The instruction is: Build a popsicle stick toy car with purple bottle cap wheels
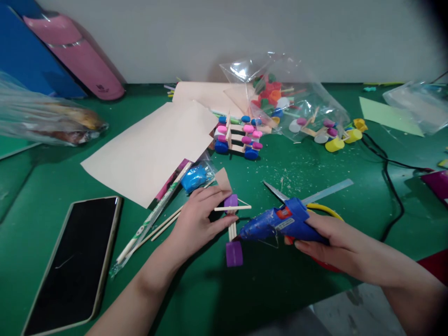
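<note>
My left hand (201, 214) pinches a small model made of pale wooden sticks (233, 230), with a purple block (234, 254) at its near end and another purple piece (231, 201) by my fingers. A thin stick lies crosswise over the far piece. My right hand (336, 245) is wrapped round a blue glue gun (280, 221). The gun's nozzle points left and meets the sticks just above the near purple block. Scissors (276, 190) with a yellow handle lie behind the gun, beside a pale blue strip (329, 191).
A phone (75, 261) lies at the left, below a cream paper sheet (150, 149). Small stick models (238, 137) stand farther back beside a clear bag (297, 84). A black cable (388, 186) curves across the right. A pink bottle (77, 56) leans at the back left.
</note>
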`<state>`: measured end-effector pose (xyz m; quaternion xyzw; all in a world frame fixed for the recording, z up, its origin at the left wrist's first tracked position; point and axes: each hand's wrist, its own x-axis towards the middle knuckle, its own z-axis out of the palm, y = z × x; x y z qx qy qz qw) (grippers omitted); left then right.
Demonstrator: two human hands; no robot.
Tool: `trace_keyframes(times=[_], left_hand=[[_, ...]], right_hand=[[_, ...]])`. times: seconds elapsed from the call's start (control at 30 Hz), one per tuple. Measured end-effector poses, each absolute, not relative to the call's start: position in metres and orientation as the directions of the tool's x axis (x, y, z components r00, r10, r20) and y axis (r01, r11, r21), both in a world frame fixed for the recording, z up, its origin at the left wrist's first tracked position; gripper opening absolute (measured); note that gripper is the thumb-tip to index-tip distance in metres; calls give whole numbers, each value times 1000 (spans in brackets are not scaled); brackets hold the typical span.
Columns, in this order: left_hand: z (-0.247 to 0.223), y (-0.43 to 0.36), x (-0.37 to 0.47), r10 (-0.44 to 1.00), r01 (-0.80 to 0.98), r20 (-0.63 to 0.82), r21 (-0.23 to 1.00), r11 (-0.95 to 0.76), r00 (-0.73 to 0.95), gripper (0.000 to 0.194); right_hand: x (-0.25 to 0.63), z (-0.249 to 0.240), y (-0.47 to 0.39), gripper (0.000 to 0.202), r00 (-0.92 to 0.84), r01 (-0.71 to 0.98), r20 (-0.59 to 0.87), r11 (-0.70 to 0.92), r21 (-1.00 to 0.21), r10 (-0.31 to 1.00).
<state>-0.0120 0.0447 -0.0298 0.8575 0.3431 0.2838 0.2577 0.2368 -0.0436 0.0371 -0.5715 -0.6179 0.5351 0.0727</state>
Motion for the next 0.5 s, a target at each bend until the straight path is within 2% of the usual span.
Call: trace_keyframes(times=[0.2, 0.5], left_hand=[[-30, 44, -12, 745, 451, 295, 645, -617, 599, 35], [-31, 45, -13, 739, 439, 302, 648, -623, 603, 35]], right_hand=[[233, 32, -40, 17, -374, 620, -448, -141, -772, 812], [237, 36, -43, 17, -352, 633, -499, -191, -750, 792]])
